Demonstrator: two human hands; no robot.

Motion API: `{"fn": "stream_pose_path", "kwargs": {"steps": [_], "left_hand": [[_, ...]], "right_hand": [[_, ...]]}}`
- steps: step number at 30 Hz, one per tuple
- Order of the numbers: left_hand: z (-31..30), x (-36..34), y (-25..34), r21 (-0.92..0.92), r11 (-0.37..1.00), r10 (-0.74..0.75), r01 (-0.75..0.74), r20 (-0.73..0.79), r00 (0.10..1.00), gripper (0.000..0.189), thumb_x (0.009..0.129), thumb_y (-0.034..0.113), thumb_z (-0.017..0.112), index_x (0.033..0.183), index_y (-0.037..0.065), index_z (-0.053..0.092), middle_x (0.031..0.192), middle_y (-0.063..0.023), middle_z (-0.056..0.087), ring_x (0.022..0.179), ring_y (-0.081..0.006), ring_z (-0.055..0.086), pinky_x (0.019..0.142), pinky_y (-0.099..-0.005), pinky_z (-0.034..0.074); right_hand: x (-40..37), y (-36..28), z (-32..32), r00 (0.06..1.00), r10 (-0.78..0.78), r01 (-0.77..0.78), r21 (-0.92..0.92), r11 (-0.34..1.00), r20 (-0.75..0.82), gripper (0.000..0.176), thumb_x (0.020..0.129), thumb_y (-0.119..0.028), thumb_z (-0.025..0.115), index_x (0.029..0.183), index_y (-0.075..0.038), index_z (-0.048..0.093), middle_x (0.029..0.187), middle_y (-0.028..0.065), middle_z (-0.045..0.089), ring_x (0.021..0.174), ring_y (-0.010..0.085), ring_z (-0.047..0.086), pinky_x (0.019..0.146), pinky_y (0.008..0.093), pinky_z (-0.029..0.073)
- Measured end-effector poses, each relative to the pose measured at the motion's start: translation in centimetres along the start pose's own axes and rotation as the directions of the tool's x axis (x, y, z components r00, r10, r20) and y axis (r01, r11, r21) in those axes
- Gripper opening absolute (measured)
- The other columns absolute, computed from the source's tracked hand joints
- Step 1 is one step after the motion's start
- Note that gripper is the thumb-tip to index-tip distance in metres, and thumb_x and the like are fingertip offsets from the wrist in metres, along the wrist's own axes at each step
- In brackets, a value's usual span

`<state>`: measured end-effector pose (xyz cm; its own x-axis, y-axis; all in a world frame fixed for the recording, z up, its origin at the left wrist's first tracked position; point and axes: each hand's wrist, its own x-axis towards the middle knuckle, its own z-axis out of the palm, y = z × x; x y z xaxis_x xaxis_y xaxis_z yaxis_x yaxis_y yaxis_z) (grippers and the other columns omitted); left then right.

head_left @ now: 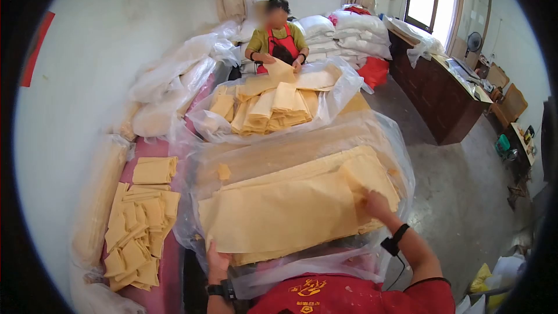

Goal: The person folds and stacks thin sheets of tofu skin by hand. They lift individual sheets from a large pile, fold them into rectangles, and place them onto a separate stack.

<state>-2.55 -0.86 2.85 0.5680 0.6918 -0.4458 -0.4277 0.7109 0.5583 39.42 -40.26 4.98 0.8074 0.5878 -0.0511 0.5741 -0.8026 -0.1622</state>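
Working at plastic-draped table (174, 267) in whitewashed workroom: pinching top bean-curd sheet (290, 209) at right corner with right hand (376, 203), gripping sheet stack (273, 254) at near edge with left hand (218, 260). Seemingly early: stack lying thick, folded pieces (139, 232) sitting at left edge.

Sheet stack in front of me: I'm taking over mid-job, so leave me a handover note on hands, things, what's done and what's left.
Left hand rests on the near edge of the stack; grip unclear.
Right hand pinches the top sheet at its far right corner, lifted and turned back.
The stack lies flat in an open plastic bag.
Done: folded pieces lie on the pink table at left; a folded pile sits in the far bag, where a co-worker works.
Left: the stack looks thick and unfolded, so most of it likely remains.
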Motion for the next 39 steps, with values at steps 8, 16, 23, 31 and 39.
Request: {"fn": "stream_pose_path", "kwargs": {"steps": [8, 16, 23, 31, 39], "left_hand": [[-1.7, 0.2, 0.6, 0.069, 0.998, 0.005, -0.011, 0.091, 0.996, 0.038, 0.099, 0.034, 0.045, 0.122, 0.005, 0.053, 0.117, -0.0075, 0.063, 0.103, -0.0219, 0.062, 0.080, -0.0347, 0.053], [0.4, 2.3, 1.8, -0.040, 0.989, 0.147, -0.145, 0.083, 0.986, 0.047, 0.100, 0.042, 0.038, 0.131, 0.008, 0.048, 0.124, -0.0054, 0.059, 0.113, -0.0242, 0.056, 0.093, -0.0400, 0.047], [8.8, 3.2, 8.3, 0.362, 0.847, 0.354, -0.390, 0.164, 0.921, 0.051, 0.099, 0.037, 0.043, 0.134, -0.001, 0.042, 0.128, -0.0141, 0.055, 0.117, -0.0251, 0.055, 0.097, -0.0381, 0.046], [19.4, 0.6, -9.2, 0.311, -0.337, -0.290, -0.889, 0.864, 0.412, 0.067, 0.085, 0.029, 0.059, 0.145, 0.014, 0.033, 0.152, -0.0195, 0.023, 0.141, -0.0349, 0.019, 0.113, -0.0524, 0.014], [15.3, -2.3, -16.4, 0.259, -0.492, -0.401, -0.831, 0.780, 0.481, 0.082, 0.072, 0.037, 0.075, 0.142, 0.017, 0.037, 0.148, -0.0161, 0.029, 0.139, -0.0358, 0.020, 0.108, -0.0598, 0.019]], "right_hand": [[-0.3, 9.2, -6.7, 0.664, 0.133, -0.290, -0.090, 0.953, -0.735, 0.053, 0.075, -0.011, 0.068, 0.125, -0.009, 0.051, 0.093, 0.0200, 0.065, 0.091, 0.0343, 0.063, 0.078, 0.0475, 0.049], [-4.9, -5.8, 1.9, 0.988, 0.123, -0.112, 0.111, 0.987, -0.097, 0.035, 0.078, -0.042, 0.066, 0.078, -0.007, 0.062, 0.080, 0.0142, 0.064, 0.076, 0.0343, 0.063, 0.067, 0.0452, 0.049], [-3.9, -8.3, 4.3, 0.995, -0.001, 0.024, 0.239, 0.971, -0.096, 0.024, 0.078, -0.029, 0.064, 0.085, -0.007, 0.058, 0.083, 0.0126, 0.062, 0.076, 0.0357, 0.062, 0.067, 0.0469, 0.050], [-3.5, -9.9, 4.7, 0.951, 0.157, -0.002, 0.502, 0.865, -0.267, 0.025, 0.078, -0.025, 0.068, 0.090, -0.004, 0.060, 0.087, 0.0139, 0.061, 0.079, 0.0316, 0.062, 0.070, 0.0423, 0.050], [-3.9, -8.9, 6.2, 0.960, 0.202, -0.029, 0.652, 0.758, -0.192, 0.029, 0.082, -0.030, 0.067, 0.088, -0.002, 0.063, 0.088, 0.0156, 0.066, 0.080, 0.0294, 0.065, 0.071, 0.0391, 0.051]]}}
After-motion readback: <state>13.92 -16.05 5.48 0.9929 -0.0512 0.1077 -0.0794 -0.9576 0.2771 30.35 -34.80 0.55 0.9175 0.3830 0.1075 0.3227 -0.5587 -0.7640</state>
